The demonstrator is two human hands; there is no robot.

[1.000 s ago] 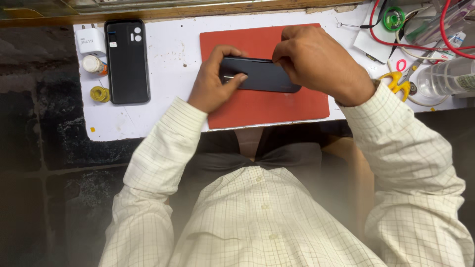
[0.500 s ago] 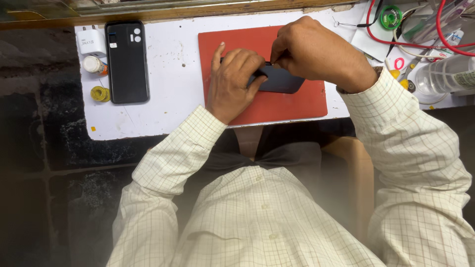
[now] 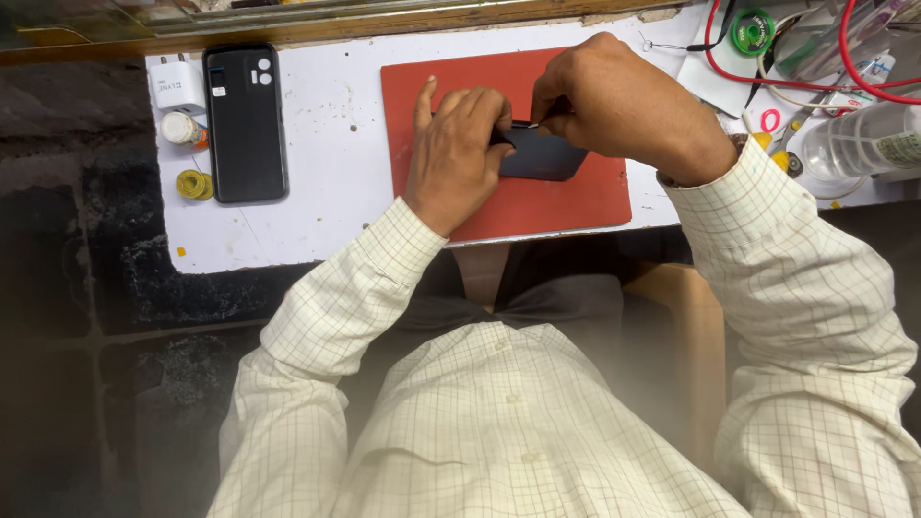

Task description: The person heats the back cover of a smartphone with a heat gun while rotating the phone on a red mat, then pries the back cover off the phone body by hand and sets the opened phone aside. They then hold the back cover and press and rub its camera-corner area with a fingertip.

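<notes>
On red mat (image 3: 576, 197): dark phone (image 3: 542, 153), pinned flat under left hand (image 3: 460, 144); right hand (image 3: 614, 101) pinches a thin tool at its top edge. Risk: tool slipping or prying too hard, likely gouging the phone or nicking the left fingers (image 3: 480, 105).

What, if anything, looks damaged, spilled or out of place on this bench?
Nothing stands out. Both hands, left hand and right hand, grip a dark phone over the red mat. A second black phone lies flat, square to the white tabletop. Cables crowd the right corner.
</notes>
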